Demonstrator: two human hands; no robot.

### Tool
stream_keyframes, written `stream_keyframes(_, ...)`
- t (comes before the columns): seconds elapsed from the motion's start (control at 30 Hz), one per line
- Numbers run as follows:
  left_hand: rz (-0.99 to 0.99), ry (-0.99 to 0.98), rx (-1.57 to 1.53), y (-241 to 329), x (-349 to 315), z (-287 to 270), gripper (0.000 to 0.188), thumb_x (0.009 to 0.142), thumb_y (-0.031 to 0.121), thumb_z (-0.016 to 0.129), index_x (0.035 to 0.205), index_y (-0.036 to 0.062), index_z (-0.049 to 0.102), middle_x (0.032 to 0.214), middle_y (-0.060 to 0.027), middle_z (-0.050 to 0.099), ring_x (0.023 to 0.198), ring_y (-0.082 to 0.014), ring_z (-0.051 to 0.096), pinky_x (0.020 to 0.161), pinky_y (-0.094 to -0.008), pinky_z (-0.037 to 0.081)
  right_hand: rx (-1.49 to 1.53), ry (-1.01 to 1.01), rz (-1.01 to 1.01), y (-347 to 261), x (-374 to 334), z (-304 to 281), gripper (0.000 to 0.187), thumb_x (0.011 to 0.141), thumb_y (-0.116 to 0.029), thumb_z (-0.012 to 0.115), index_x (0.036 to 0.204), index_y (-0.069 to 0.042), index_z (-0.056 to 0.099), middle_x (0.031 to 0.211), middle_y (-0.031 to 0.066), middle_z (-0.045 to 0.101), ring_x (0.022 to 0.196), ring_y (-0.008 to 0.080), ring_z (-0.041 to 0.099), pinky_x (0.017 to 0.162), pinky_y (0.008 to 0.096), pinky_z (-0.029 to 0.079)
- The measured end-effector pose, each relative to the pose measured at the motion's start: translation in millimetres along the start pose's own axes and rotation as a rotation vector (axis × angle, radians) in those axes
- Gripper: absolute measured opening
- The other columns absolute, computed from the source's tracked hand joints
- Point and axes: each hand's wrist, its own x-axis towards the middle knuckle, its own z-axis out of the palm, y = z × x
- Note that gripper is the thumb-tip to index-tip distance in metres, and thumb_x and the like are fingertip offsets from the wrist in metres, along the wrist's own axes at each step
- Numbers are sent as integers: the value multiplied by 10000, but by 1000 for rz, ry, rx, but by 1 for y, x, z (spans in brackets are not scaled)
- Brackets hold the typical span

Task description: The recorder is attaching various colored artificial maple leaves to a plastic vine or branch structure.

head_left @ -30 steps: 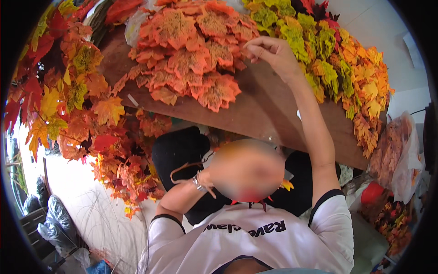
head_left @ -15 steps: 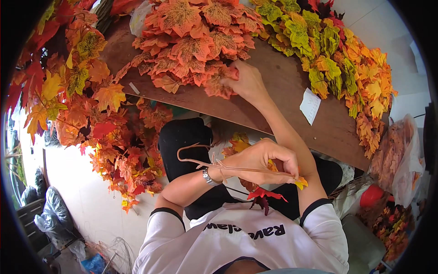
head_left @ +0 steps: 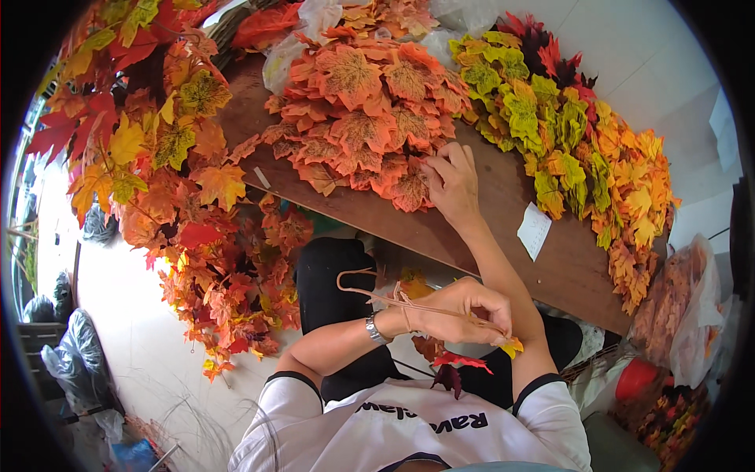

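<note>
My left hand [head_left: 468, 309], with a silver watch on its wrist, is closed round a brown artificial stem [head_left: 401, 300]. The stem's bare, bent end reaches left past the wrist. Below the hand hang a red leaf [head_left: 462, 360] and a dark maroon leaf [head_left: 447, 379], with a bit of yellow leaf by the fingertips. Farther out, my right hand [head_left: 454, 182] pinches the edge of a speckled orange artificial leaf [head_left: 410, 189] at the near right corner of a large pile of orange leaves [head_left: 358, 118]. Its other fingers are partly raised.
The piles lie on a brown wooden board [head_left: 503, 228] above my knees. Yellow-green leaves [head_left: 543, 118] and orange-yellow leaves [head_left: 637, 189] line its right side, near a white paper slip [head_left: 534, 231]. A dense autumn-leaf garland [head_left: 212, 236] hangs at left. Plastic bags [head_left: 696, 315] stand at right.
The whole view has shifted, so the board and piles sit lower and farther right. My right hand stays at the orange pile's corner, its fingers lifted slightly. The left hand keeps its stem.
</note>
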Motion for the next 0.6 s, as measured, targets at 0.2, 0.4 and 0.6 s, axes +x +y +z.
stream_keyframes(0.2,-10,11,-30,-1,-3,-1,79,779,92,644,801,20,620,800,-54,632,654,-49,545,551,-217,438,299,-8,267,13,21,-26,132,827,-127,530,797,1,526,662,96,452,575,197,446,548,300,373)
stream_keyframes(0.4,26,-11,34,-11,-5,1,73,775,85,651,801,23,625,768,-47,636,661,-71,563,570,-223,442,447,-240,660,46,15,-74,166,846,-147,549,901,-2,608,649,-20,538,603,25,458,528,203,378)
stream_keyframes(0.6,25,-23,-10,-19,0,5,59,769,46,647,799,6,616,778,-64,636,658,-70,557,563,-213,436,846,37,788,64,-38,-82,178,802,-146,623,904,-2,599,746,-5,588,650,28,511,561,180,408)
